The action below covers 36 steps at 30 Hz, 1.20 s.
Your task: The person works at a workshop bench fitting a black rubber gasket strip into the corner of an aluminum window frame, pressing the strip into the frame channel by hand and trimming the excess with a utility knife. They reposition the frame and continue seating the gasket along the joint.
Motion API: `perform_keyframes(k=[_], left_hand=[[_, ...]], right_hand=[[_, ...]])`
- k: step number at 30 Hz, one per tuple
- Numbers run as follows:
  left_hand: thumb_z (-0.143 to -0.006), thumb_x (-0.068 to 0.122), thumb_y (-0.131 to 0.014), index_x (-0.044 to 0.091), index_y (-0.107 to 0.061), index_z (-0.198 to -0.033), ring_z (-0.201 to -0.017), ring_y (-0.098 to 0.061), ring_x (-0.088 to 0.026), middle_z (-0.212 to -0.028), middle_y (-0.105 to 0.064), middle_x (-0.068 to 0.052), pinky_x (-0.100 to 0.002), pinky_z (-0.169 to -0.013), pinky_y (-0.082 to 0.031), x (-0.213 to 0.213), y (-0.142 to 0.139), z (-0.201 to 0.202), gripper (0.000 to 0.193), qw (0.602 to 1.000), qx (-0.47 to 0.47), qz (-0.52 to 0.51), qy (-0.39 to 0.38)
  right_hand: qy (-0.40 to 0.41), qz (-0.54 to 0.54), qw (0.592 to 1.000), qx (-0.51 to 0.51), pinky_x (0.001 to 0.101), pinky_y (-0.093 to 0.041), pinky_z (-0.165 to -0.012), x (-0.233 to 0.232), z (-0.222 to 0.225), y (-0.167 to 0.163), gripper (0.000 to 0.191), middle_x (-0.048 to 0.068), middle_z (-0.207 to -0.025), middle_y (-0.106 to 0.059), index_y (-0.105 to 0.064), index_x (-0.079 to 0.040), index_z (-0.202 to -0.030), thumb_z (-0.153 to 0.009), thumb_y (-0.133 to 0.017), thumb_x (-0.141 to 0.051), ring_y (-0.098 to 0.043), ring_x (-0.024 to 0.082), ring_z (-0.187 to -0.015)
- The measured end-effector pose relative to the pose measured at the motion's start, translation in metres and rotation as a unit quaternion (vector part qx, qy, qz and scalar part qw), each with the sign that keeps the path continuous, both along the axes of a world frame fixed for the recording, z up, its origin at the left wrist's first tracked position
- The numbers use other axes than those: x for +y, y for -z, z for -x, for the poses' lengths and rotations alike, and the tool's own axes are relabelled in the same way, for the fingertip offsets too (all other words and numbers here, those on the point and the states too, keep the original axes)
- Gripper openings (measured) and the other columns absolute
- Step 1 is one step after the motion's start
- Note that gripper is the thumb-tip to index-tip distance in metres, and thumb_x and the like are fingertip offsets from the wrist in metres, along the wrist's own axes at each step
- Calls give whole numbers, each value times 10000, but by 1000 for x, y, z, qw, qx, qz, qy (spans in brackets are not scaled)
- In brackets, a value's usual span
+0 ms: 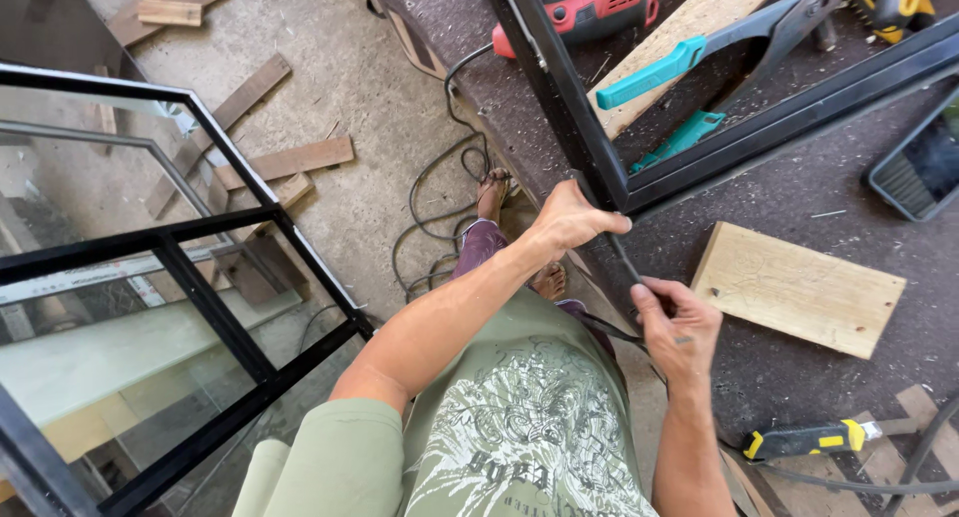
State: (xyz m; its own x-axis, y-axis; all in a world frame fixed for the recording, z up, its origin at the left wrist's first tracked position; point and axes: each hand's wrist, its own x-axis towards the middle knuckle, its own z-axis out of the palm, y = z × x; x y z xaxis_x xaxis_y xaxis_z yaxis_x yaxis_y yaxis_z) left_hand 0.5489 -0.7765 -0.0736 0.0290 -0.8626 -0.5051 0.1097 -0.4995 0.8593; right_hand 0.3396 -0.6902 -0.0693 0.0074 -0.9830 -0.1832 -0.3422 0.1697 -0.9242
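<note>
A black metal frame (pixel 739 142) lies on a dark workbench (pixel 799 377), its corner near the bench's front edge. My left hand (pixel 574 217) presses on that corner, fingers pinching a thin black rubber strip (pixel 624 262) against the frame's edge. From there the strip runs down to my right hand (pixel 674 327), which grips it a little lower, near the bench edge. The strip's loose end trails back toward my body.
A pale wood block (pixel 799 287) lies right of my hands. Teal-handled clamps (pixel 699 52), a red power tool (pixel 599 2) and a plank sit inside the frame. A yellow-black tool (pixel 804 439) lies near. A glazed black frame (pixel 150 307) stands left; cables (pixel 440 197) and wood scraps litter the floor.
</note>
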Motion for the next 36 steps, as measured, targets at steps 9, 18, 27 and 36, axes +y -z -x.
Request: perform_keyframes(k=[9, 18, 27, 36], left_hand=[[-618, 107, -873, -12, -756, -914, -798, -685, -150, -864, -743, -65, -322, -726, -556, -5, -5, -2, 340, 1000, -1, -9, 3], [-596, 143, -890, -18, -762, -942, -820, -716, -178, -895, -773, -106, -319, -745, -572, -4, 0, 2, 403, 1000, -20, -12, -16], [-542, 179, -887, -66, -731, -965, -814, -721, -209, -888, -758, -139, -325, -737, -570, -2, -12, -4, 513, 999, -25, -14, -37], [-565, 165, -895, -88, -710, -958, -792, -709, -200, -870, -742, -126, -334, -715, -573, -3, -16, -1, 503, 998, -42, -6, -37]], right_hand=[[19, -19, 996, -80, 223, -500, -516, -28, -39, 0, 110, 42, -779, -693, -723, 21, -1001, -964, -738, -81, -633, 79, -606], [-8, 149, 989, 0, 236, -499, -573, -2, -31, -6, 127, 99, -851, -673, -726, 59, -1057, -965, -758, -23, -629, 111, -674], [37, -86, 969, -229, 275, -516, -525, -54, -59, 2, 182, 95, -839, -662, -553, 26, -1068, -978, -710, 9, -640, 145, -626], [22, 92, 996, -3, 215, -494, -613, 15, -28, -7, 298, 16, -851, -644, -662, 29, -1186, -916, -783, -6, -597, 73, -704]])
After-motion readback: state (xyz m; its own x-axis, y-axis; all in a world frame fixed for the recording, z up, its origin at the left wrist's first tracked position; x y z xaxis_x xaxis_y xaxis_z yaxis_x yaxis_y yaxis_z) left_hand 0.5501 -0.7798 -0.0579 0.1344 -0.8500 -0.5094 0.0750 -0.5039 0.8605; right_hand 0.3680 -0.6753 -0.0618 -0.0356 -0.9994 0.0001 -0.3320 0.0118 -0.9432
